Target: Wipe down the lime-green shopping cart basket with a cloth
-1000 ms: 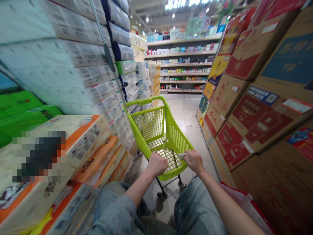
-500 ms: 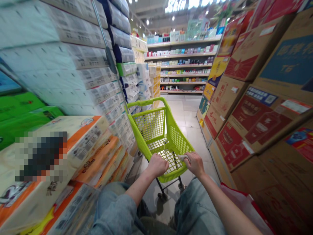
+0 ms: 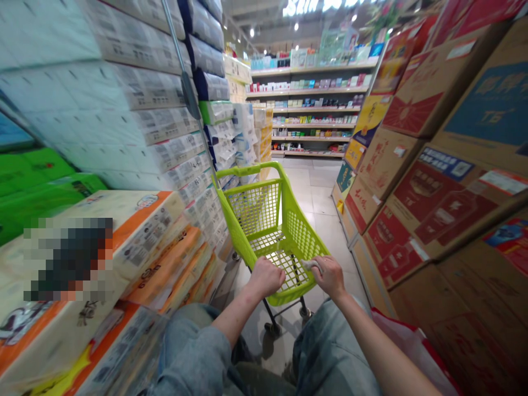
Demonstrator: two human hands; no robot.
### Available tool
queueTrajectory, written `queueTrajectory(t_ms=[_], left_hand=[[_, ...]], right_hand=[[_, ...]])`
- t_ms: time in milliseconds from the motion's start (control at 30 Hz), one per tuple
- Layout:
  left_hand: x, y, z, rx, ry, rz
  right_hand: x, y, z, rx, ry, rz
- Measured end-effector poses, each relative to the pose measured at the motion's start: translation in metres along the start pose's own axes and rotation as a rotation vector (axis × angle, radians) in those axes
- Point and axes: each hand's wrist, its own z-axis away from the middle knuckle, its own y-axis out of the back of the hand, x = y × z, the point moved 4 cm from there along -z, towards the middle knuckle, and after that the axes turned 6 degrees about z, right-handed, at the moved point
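Observation:
A lime-green plastic shopping cart (image 3: 307,220) stands in front of me, its basket of open lattice on dark legs with castors. Over its near left edge, my left hand (image 3: 267,276) is closed in a fist. What it holds, if anything, is hidden. At the near right corner, my right hand (image 3: 329,275) is closed around a crumpled whitish cloth (image 3: 312,265), part of which sticks out toward the basket. No goods show inside the basket. A thin metal pole (image 3: 175,47) with a dark grey piece runs down to the cart's far left corner.
Stacked tissue packs (image 3: 160,231) rise close on my left. Printed cartons (image 3: 437,192) line the right side, with a red-edged white bag (image 3: 406,335) by my right leg. Shelves of small boxed goods (image 3: 313,85) cross the far end of the tiled aisle (image 3: 322,190).
The view has shifted slightly, so the background sits a little further right. Both hands keep their closed shape and place by the cart, and the cloth stays in my right hand.

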Motion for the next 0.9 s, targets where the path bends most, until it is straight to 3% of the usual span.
queueTrajectory(t_ms=[533, 900], left_hand=[[0.001, 0.002, 0.005, 0.064, 0.052, 0.026], [0.003, 0.006, 0.015, 0.066, 0.102, -0.017]], right_hand=[[-0.007, 0.005, 0.006, 0.085, -0.05, -0.073], [-0.017, 0.006, 0.02, 0.224, -0.097, -0.142]])
